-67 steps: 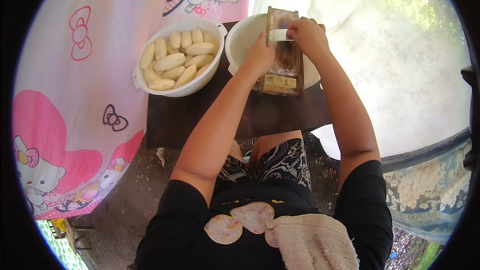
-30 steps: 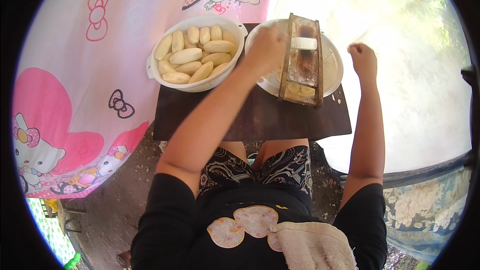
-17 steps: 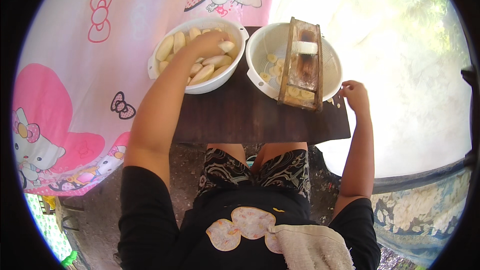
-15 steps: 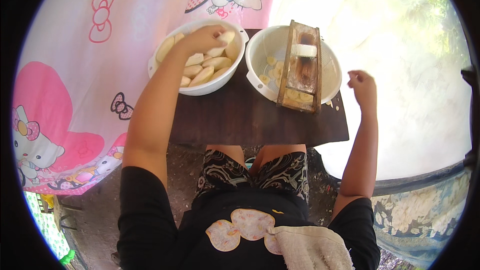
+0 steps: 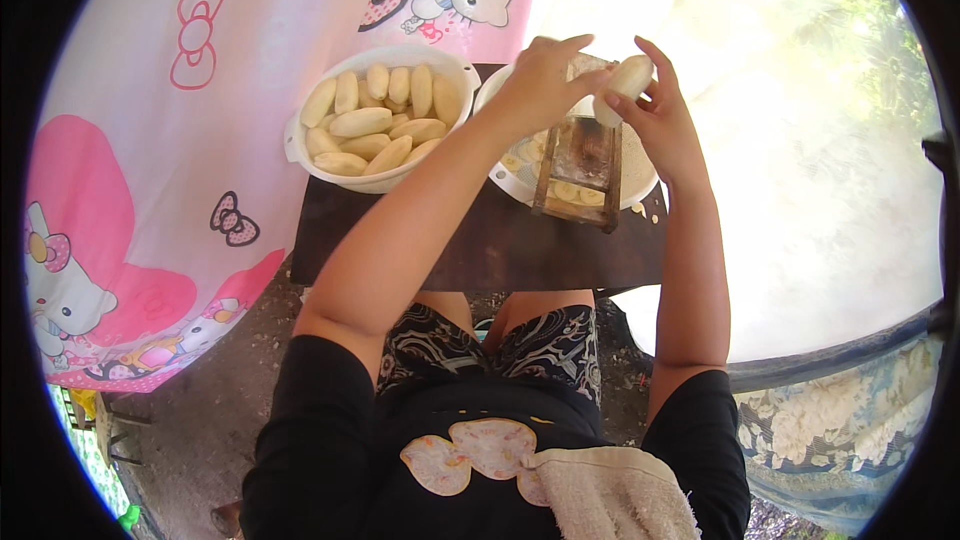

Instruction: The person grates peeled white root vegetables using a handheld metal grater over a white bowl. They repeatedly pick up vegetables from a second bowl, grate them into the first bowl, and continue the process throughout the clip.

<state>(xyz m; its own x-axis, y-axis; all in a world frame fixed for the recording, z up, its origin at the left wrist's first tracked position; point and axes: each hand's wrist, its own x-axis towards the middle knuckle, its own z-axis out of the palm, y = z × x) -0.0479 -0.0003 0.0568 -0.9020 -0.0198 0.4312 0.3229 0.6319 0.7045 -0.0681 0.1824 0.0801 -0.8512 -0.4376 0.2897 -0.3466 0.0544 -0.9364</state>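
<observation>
A peeled banana [image 5: 630, 87] is in my right hand [image 5: 668, 130], held between thumb and fingers above the far part of a wooden slicer [image 5: 580, 155]. My left hand [image 5: 545, 85] is just left of the banana, its fingers stretched apart. The slicer lies across a white colander [image 5: 500, 172], and my hands hide its far end. Pale round banana slices [image 5: 522, 153] are in the colander, and some show through the slicer's near end. To the left stands a white basin [image 5: 297, 140] full of peeled bananas [image 5: 362, 121].
Both containers stand on a dark wooden table [image 5: 460, 240]; a few pale bits lie by the colander's right side. A pink and white printed curtain [image 5: 130, 190] hangs at left, a bright white sheet [image 5: 800, 190] at right. A towel [image 5: 620, 490] lies over my shirt.
My left hand has moved right from the basin to above the slicer. The banana it took is now in my right hand, which has come up and inward.
</observation>
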